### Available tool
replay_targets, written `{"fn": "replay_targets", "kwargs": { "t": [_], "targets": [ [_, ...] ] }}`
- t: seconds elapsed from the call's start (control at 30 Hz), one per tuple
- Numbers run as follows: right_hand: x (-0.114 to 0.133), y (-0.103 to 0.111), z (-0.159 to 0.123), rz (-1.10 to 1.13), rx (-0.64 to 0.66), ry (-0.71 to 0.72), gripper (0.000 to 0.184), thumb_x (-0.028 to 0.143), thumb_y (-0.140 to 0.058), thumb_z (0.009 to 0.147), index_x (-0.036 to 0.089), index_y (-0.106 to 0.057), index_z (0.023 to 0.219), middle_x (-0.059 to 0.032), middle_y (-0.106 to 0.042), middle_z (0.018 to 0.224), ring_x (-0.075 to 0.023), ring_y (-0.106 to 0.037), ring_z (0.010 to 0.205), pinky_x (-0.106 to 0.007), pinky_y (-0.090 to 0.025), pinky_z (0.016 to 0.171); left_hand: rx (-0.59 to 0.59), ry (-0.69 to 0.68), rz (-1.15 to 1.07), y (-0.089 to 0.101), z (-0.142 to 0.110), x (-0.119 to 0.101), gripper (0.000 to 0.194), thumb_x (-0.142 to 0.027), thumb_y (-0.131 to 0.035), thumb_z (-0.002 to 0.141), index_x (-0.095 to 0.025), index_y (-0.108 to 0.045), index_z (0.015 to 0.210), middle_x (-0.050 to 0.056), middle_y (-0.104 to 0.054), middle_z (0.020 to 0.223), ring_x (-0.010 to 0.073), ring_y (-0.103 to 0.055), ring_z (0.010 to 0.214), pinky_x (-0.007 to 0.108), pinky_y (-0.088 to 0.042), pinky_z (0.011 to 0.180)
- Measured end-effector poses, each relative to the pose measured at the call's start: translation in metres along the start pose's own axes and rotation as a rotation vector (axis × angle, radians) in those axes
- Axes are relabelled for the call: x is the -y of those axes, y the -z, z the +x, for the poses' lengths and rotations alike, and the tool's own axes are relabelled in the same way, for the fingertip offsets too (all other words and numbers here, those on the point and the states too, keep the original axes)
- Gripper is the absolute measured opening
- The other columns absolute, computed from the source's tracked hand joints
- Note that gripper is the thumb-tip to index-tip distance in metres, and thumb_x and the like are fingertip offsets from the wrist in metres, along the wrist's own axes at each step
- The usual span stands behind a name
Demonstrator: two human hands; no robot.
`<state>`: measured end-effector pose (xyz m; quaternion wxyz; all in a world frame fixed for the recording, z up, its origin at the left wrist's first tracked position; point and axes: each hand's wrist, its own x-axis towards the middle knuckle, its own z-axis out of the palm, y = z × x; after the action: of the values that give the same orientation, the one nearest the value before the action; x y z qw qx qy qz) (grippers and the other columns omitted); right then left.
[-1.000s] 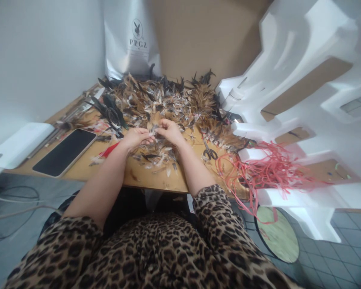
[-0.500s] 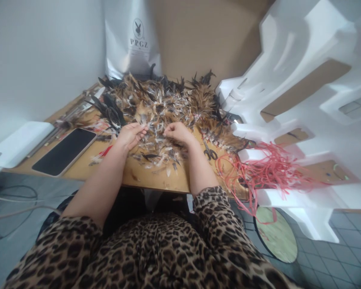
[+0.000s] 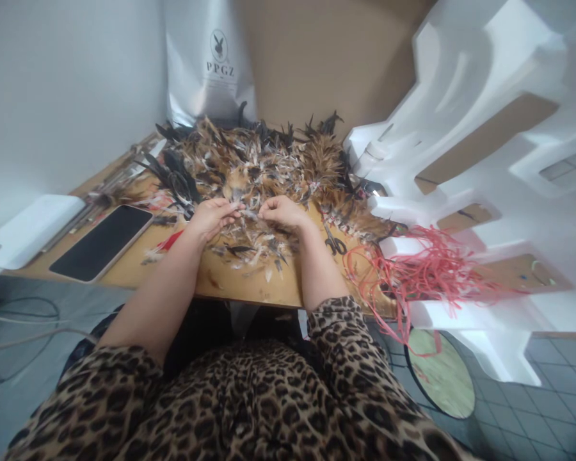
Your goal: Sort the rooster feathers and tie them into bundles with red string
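Observation:
A small bunch of brown and grey feathers stands up from the pinched fingers of my left hand. My right hand is closed in a pinch just to the right, a short gap away; whatever is between its fingertips is too small to make out. Behind both hands lies a broad heap of brown, white and black feathers. Loose feathers are scattered on the wooden table below my hands. Dark-handled scissors lie right of my right forearm.
At the left lie a phone and a white box-like device with a cable. Tangled red strips hang over white foam pieces at the right. A silvery bag stands at the back. A round object is low at the right.
My left hand has shifted slightly right with the feather bunch, which now stands more plainly in view. My right hand has moved a little left, so the fingertips are closer together.

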<state>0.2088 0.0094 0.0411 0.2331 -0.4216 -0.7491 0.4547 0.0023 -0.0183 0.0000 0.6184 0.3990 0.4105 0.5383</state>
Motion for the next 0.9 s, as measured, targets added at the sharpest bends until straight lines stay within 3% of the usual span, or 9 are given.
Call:
{"fn": "replay_targets", "kwargs": {
  "t": [0.2, 0.4, 0.67, 0.9],
  "targets": [
    [-0.004, -0.006, 0.003, 0.376, 0.065, -0.023, 0.023, 0.032, -0.067, 0.062, 0.011, -0.057, 0.066, 0.0075, -0.047, 0.045, -0.0016, -0.032, 0.039, -0.015, -0.022, 0.04, 0.029, 0.062, 0.004, -0.002, -0.002, -0.001, 0.014, -0.018, -0.072, 0.064, -0.007, -0.065, 0.07, 0.007, -0.066, 0.063, 0.0083, -0.06, 0.054, 0.016, -0.048, 0.052],
    [-0.011, -0.013, 0.007, 0.397, 0.152, -0.052, 0.02, 0.028, -0.066, 0.063, 0.011, -0.056, 0.066, 0.0045, -0.053, 0.047, -0.0024, -0.039, 0.038, -0.014, -0.025, 0.038, 0.094, -0.034, -0.103, 0.0, -0.003, -0.001, 0.011, -0.017, -0.071, 0.066, -0.008, -0.065, 0.069, 0.011, -0.07, 0.092, 0.0073, -0.063, 0.064, 0.013, -0.048, 0.054],
    [-0.012, -0.018, 0.009, 0.517, 0.219, -0.062, 0.019, 0.025, -0.065, 0.064, 0.011, -0.053, 0.068, 0.001, -0.059, 0.051, -0.0029, -0.041, 0.037, -0.013, -0.025, 0.035, 0.047, -0.038, -0.186, 0.002, 0.001, 0.0, 0.006, -0.013, -0.068, 0.069, -0.009, -0.065, 0.069, 0.01, -0.07, 0.087, 0.0064, -0.062, 0.063, 0.012, -0.048, 0.055],
    [-0.009, -0.023, 0.01, 0.749, 0.266, -0.041, 0.026, 0.028, -0.068, 0.063, 0.013, -0.048, 0.068, 0.0004, -0.059, 0.053, -0.0025, -0.038, 0.036, -0.014, -0.019, 0.034, 0.094, -0.032, -0.137, -0.002, -0.004, -0.003, 0.009, -0.015, -0.071, 0.066, -0.009, -0.067, 0.072, 0.011, -0.07, 0.088, 0.0081, -0.064, 0.065, 0.014, -0.05, 0.057]
  ]
}}
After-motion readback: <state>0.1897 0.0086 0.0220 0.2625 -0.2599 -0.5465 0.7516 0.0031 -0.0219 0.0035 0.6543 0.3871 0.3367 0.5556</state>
